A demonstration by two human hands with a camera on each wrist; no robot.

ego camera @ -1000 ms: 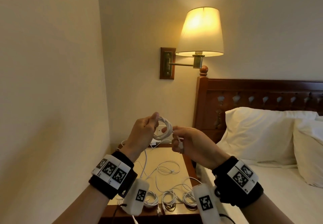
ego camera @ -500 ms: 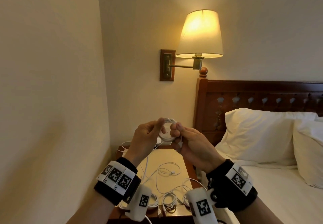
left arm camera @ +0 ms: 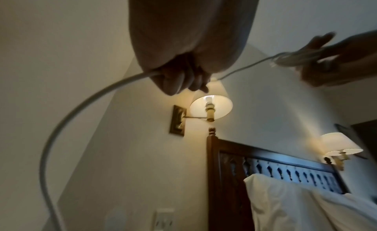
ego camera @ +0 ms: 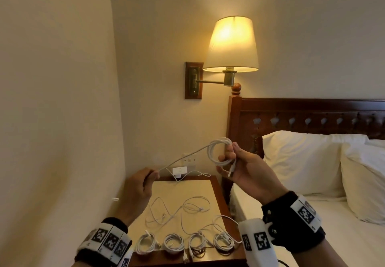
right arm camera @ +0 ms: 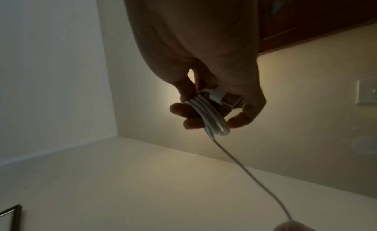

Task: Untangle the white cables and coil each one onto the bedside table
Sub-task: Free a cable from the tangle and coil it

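My right hand [ego camera: 231, 162] holds a small coil of white cable [ego camera: 219, 151] above the bedside table [ego camera: 214, 191], thumb and fingers curled round the loops and the USB plug [right arm camera: 226, 98]. A free strand [ego camera: 183, 158] runs down left from the coil to my left hand [ego camera: 149, 178], which grips it in a fist [left arm camera: 183, 79]; the tail arcs away below that fist [left arm camera: 61, 129]. Several finished coils [ego camera: 174, 242] lie in a row along the table's front edge. Loose white cables [ego camera: 183, 208] sprawl over the middle of the tabletop.
A white charger [ego camera: 179, 171] sits plugged in at the wall behind the table, with a cable trailing right. A lit wall lamp [ego camera: 232, 46] hangs above. The bed with white pillows [ego camera: 302, 162] and wooden headboard [ego camera: 312, 112] lies right; a wall stands close on the left.
My left hand has moved down and left away from the coil, drawing a strand out straight. My right hand keeps the coil, now held a little higher and to the right.
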